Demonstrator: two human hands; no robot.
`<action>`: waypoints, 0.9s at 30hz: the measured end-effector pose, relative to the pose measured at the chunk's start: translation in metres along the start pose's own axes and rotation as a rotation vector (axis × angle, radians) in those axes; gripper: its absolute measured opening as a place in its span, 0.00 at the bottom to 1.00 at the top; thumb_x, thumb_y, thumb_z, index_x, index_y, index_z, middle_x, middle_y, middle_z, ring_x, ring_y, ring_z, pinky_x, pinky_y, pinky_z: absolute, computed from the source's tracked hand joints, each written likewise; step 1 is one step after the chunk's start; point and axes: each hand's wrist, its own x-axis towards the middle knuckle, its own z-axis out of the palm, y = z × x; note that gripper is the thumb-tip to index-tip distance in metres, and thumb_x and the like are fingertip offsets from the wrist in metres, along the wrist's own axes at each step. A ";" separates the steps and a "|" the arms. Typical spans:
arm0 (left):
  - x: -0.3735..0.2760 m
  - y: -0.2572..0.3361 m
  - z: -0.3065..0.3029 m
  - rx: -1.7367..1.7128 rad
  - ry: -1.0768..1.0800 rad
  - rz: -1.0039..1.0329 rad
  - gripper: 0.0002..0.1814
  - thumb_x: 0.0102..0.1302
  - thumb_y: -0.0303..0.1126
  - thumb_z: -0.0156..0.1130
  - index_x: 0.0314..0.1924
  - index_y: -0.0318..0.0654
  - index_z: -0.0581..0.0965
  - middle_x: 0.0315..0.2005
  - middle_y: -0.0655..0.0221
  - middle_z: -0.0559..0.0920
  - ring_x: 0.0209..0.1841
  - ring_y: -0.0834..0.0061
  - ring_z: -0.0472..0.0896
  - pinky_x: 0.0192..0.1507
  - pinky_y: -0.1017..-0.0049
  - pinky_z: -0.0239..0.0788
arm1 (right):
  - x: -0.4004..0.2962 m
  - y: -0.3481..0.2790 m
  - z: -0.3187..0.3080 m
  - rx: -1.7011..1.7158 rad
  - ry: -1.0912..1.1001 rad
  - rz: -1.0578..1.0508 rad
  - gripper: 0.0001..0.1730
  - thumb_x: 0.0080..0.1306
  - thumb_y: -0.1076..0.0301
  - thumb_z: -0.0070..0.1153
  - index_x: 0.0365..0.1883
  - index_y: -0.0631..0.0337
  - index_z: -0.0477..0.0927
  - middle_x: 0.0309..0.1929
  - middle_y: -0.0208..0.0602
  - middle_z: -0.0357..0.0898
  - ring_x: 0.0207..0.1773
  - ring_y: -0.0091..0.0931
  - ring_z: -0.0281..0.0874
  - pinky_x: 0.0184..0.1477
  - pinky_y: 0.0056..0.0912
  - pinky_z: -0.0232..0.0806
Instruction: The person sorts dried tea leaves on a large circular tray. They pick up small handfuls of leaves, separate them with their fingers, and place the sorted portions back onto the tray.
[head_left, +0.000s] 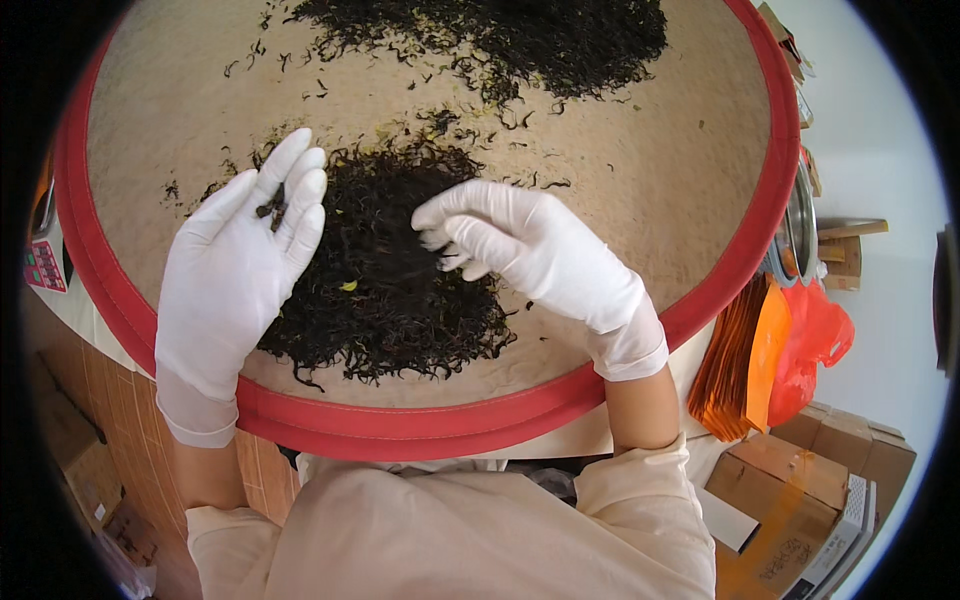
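My left hand (225, 262), in a white glove, is turned palm up over the left side of the near pile of dark, twisted dried leaves (375, 307), which look like loose tea. A few brownish leaf bits (271, 211) rest in its cupped fingers. Above the pile's right side, my right hand (525, 240), gloved too, has its fingers curled down with thumb and forefinger close together. Its fingertips are partly hidden, so whether they pinch anything does not show. A yellow-green leaf bit (349, 286) stands out on the pile.
The round tray (697, 187) has a beige cloth bed and a raised red rim. A larger leaf pile (555, 37) lies at its far side, with loose leaves scattered between. Orange packets (739, 360), a red plastic bag (806, 345) and cardboard boxes (780, 480) are at the right.
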 end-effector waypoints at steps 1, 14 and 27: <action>0.000 0.001 -0.001 -0.028 -0.001 0.007 0.26 0.76 0.31 0.46 0.70 0.28 0.63 0.60 0.57 0.75 0.60 0.67 0.75 0.64 0.68 0.68 | 0.001 -0.001 0.001 0.099 0.003 -0.067 0.13 0.74 0.68 0.48 0.51 0.62 0.80 0.37 0.29 0.83 0.36 0.18 0.79 0.39 0.22 0.73; -0.007 0.013 -0.010 -0.436 -0.121 0.162 0.25 0.74 0.20 0.40 0.70 0.32 0.60 0.71 0.64 0.65 0.72 0.80 0.64 0.69 0.84 0.59 | -0.006 0.002 -0.004 -0.627 0.094 0.006 0.12 0.67 0.63 0.60 0.43 0.61 0.83 0.28 0.38 0.82 0.31 0.27 0.79 0.38 0.28 0.71; -0.006 0.012 -0.003 -0.395 -0.085 0.120 0.23 0.76 0.23 0.42 0.69 0.28 0.62 0.62 0.59 0.71 0.65 0.68 0.70 0.69 0.68 0.63 | 0.018 0.010 0.026 -0.731 0.280 -0.696 0.14 0.57 0.76 0.64 0.42 0.52 0.83 0.34 0.32 0.73 0.37 0.33 0.73 0.41 0.33 0.69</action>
